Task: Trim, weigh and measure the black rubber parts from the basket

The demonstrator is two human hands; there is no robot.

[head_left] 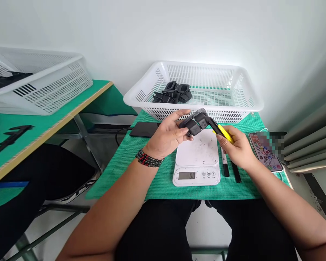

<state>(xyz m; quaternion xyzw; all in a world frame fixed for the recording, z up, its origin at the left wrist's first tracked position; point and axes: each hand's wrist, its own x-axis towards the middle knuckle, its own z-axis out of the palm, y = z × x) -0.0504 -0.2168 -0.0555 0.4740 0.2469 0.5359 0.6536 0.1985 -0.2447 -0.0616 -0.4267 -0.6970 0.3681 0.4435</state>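
Observation:
My left hand (171,133) grips a black plastic part (195,125) with two box-shaped sections, tilted above the scale. In my right hand (235,145) is a yellow-and-black utility knife (225,133); its front end meets the right side of the part, and its tip is hard to make out. Below them lies a white digital scale (197,154), its display reading about 0.0, with small dark shavings on the platform. A white marker with a black cap (225,165) lies to the right of the scale, beside a black strip-like item (236,172).
Behind my hands stands a white basket (192,109) holding several black plastic parts (174,92). A dark phone (143,129) lies left, a lit phone (266,152) right. On the left table are another white basket (54,85) and a black caliper (12,137). A person's dark-clothed leg (62,166) is below.

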